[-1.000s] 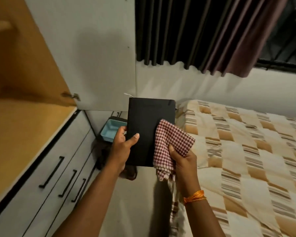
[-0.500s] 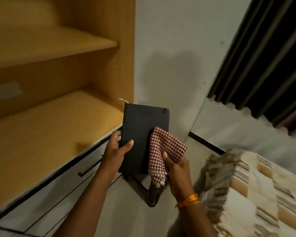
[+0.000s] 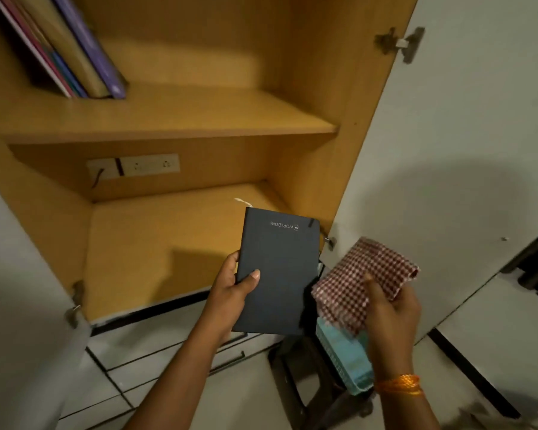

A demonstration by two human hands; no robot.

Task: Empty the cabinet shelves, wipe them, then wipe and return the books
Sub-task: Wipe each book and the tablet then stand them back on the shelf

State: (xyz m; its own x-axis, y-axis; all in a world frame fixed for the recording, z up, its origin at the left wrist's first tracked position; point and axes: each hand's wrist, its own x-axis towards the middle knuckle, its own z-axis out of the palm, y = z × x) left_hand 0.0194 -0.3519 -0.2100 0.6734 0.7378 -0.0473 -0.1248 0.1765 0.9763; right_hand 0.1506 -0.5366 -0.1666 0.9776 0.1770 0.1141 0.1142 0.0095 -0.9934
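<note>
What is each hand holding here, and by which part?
The left hand grips the black notebook at its left edge, thumb across the cover. The right hand holds the red checked cloth near its lower edge, thumb on top.

Leaning books point(image 3: 75, 48) cut off by top edge; right hand point(image 3: 392, 308) and cloth point(image 3: 364, 280) motion-blurred

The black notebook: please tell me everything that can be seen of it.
The notebook is a slim rectangular book with a matte black cover that looks smooth. Small pale lettering is printed near its far end, upside down to the camera. A pale ribbon sticks out from that end, and a dark strap end shows at the far right corner. It is closed, held roughly flat in front of the lower shelf. The left hand grips its left edge, thumb on the cover. The cloth is beside it, apart.
</note>
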